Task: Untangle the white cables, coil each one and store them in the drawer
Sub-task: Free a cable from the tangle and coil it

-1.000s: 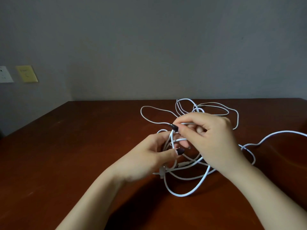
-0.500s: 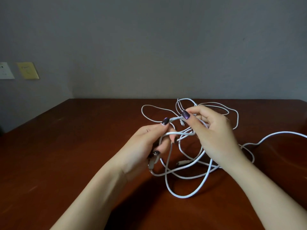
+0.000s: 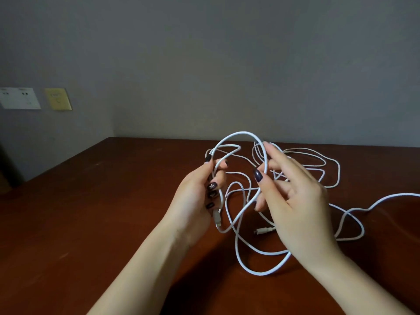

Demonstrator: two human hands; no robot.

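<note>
fingers point(image 3: 213, 185) of the left hand point(image 3: 193, 198) are curled together round a strand of the white cables point(image 3: 261, 270), clamping it against the palm. a plug point(image 3: 217, 218) at the end of that strand hangs just below the curled fingers. from this grip the strand rises in a loop point(image 3: 241, 133) that arches over to the right hand point(image 3: 297, 201), where the thumb and forefinger pinch it while the other fingers are loosely spread apart. both hands are lifted above the table point(image 3: 91, 212), and below them the strand drops back into the tangle. the rest of the cables lie on the brown wooden top in crossing loops, mostly under and beyond the right hand, with one wide loop nearest the person and one line running off the right edge of view. a second plug point(image 3: 264, 230) lies on the table just beside the heel of the right hand. behind the table stands a plain grey wall point(image 3: 227, 64), and on the wall to the left sit a white plate point(image 3: 19, 98) and a yellow plate point(image 3: 58, 99) side by side.
</note>
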